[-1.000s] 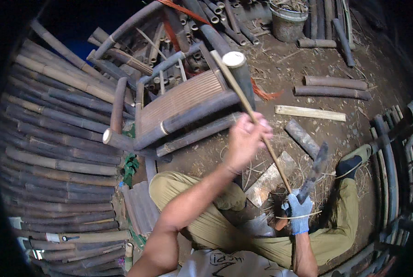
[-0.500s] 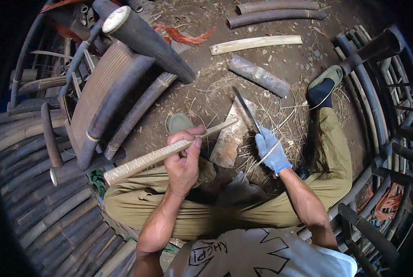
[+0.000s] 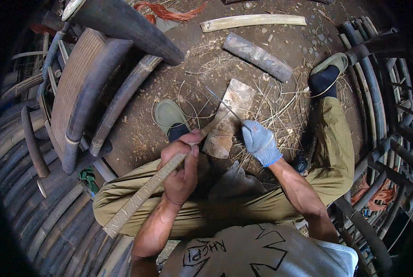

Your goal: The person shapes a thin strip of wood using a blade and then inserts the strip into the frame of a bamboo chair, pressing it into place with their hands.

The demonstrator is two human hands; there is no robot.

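My bare left hand (image 3: 181, 168) is closed around a pale split bamboo strip (image 3: 139, 198). The wide end slants down over my thigh, and the thin far end reaches a flat wooden block (image 3: 219, 138) on the ground. A grey-blue work glove covers my right hand (image 3: 261, 144), which grips a knife; the handle is hidden in the fist. The long, narrow knife blade (image 3: 223, 104) points up and to the left, above the block and close to the strip's thin end. Whether blade and strip touch, I cannot tell.
Thin bamboo shavings (image 3: 280, 104) litter the dirt around the block. Beyond lie a short log (image 3: 258, 56) and a split bamboo piece (image 3: 255, 22). A bamboo seat frame (image 3: 84, 87) stands at left; bamboo racks (image 3: 377, 101) line the right. My sandalled feet flank the block.
The bamboo strip has swung steeper, its wide end now lower. My right hand has moved left, and the knife blade has turned leftward toward the strip's thin end. The whole view has shifted slightly.
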